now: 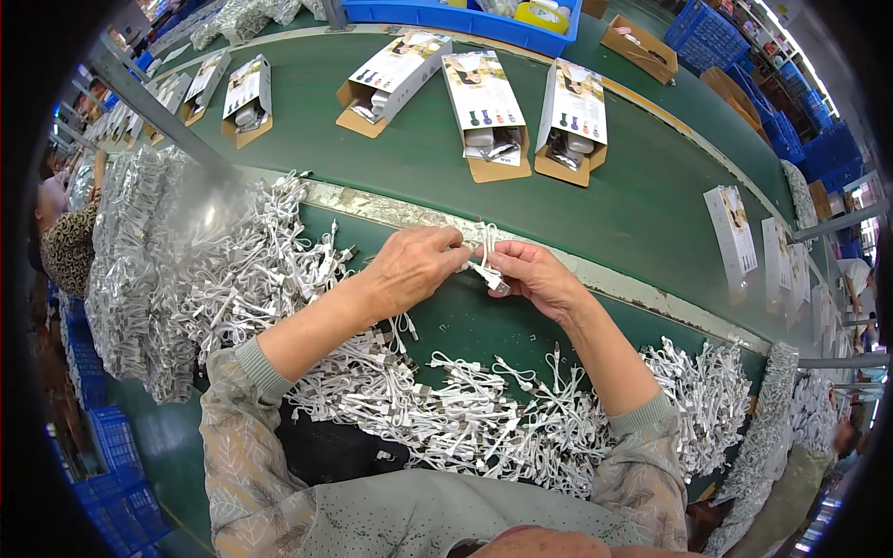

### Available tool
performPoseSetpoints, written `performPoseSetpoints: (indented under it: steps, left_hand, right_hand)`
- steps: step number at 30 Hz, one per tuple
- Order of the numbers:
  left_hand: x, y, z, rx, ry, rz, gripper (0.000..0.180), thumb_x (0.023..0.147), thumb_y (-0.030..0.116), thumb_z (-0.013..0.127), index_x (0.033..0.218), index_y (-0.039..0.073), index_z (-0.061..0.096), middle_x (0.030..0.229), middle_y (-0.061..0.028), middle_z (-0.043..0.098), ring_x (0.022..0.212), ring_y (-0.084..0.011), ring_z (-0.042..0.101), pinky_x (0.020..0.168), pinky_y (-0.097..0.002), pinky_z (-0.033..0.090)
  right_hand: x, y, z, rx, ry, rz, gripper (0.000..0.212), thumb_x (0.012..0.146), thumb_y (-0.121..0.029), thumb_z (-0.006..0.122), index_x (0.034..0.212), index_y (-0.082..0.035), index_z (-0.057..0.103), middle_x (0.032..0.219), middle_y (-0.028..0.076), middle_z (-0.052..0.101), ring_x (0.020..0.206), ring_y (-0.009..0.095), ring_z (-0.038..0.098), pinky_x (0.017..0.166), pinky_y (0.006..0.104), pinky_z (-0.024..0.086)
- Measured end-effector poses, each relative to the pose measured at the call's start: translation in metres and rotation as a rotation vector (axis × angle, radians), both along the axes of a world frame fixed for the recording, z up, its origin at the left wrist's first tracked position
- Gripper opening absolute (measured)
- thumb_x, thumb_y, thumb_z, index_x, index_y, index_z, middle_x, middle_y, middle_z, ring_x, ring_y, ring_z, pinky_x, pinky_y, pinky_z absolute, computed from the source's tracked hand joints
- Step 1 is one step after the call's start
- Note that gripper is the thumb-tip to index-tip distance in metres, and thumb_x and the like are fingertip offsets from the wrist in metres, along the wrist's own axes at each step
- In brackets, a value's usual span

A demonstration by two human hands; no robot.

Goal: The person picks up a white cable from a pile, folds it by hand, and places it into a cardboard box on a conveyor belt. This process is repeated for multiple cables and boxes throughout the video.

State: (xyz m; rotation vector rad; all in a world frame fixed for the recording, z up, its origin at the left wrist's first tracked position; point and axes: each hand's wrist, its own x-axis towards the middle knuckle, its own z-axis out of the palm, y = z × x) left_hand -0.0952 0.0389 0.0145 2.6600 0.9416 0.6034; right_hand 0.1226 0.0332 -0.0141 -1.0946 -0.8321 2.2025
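Observation:
A short white USB charging cable (487,260), folded into a small bundle, is held up between my two hands above the table's inner edge. My right hand (538,277) pinches it between thumb and fingers, with a metal plug sticking out below. From the left, my left hand (415,268) closes its fingertips on the cable's near side; the exact grip is partly hidden. Beneath and around my forearms lies a big heap of similar white cables (465,400). More of them form a pile (256,260) left of my left hand and another pile (698,400) beyond my right forearm.
Across a pale metal rail (642,298), a green conveyor belt (372,167) carries several opened white boxes (484,93) with small items inside. Clear-bagged cables (139,270) are stacked at left. A blue tray (446,17) stands at the far side. A metal post (158,107) slants at upper left.

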Motion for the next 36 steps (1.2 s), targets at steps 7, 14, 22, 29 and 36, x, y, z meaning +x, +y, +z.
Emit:
performPoseSetpoints:
  steps: [7,14,22,29,36]
  left_hand:
    - [0.001,-0.002,-0.006,0.043,-0.033,-0.029,0.014,0.076,0.003,0.061,0.089,0.004,0.056,0.084,-0.0084,0.058,0.072,-0.0274,0.06,0.061,-0.0349,0.05]
    - [-0.042,0.03,-0.013,-0.073,-0.093,0.388,0.005,0.079,0.008,0.062,0.082,0.004,0.06,0.081,-0.0119,0.06,0.074,-0.0319,0.06,0.064,-0.0389,0.048]
    - [-0.021,0.089,-0.017,-0.125,0.034,0.66,0.012,0.078,0.015,0.059,0.079,0.003,0.063,0.071,-0.0171,0.063,0.071,-0.0351,0.062,0.066,-0.0441,0.048]
    - [0.012,0.138,-0.038,-0.073,0.126,0.736,0.014,0.074,0.014,0.057,0.072,0.002,0.064,0.073,-0.0199,0.063,0.075,-0.0374,0.062,0.069,-0.0458,0.05]
    - [0.061,0.178,-0.069,-0.169,-0.086,0.743,0.015,0.073,0.011,0.054,0.074,0.0,0.064,0.079,-0.022,0.063,0.081,-0.0392,0.062,0.075,-0.0462,0.049]
  right_hand:
    - [0.007,-0.003,0.001,0.115,-0.038,0.042,0.025,0.088,-0.025,0.062,0.104,-0.006,0.061,0.084,-0.002,0.059,0.071,0.005,0.056,0.066,0.0196,0.05]
    - [0.046,0.01,0.012,0.193,-0.182,-0.111,0.022,0.088,-0.026,0.063,0.097,-0.005,0.065,0.077,-0.002,0.06,0.064,0.005,0.056,0.062,0.0207,0.05]
    - [0.088,0.088,-0.022,0.781,-1.337,-0.423,0.023,0.079,-0.019,0.053,0.079,0.0,0.066,0.074,0.025,0.061,0.071,0.041,0.061,0.068,0.0458,0.048]
    - [0.105,0.123,-0.049,0.87,-1.71,-0.376,0.022,0.08,-0.015,0.054,0.077,0.003,0.065,0.082,0.023,0.063,0.079,0.039,0.062,0.073,0.0478,0.049]
    - [0.139,0.112,-0.064,0.937,-1.586,-0.579,0.025,0.083,-0.015,0.053,0.1,0.003,0.057,0.095,0.024,0.06,0.089,0.043,0.056,0.078,0.0492,0.044]
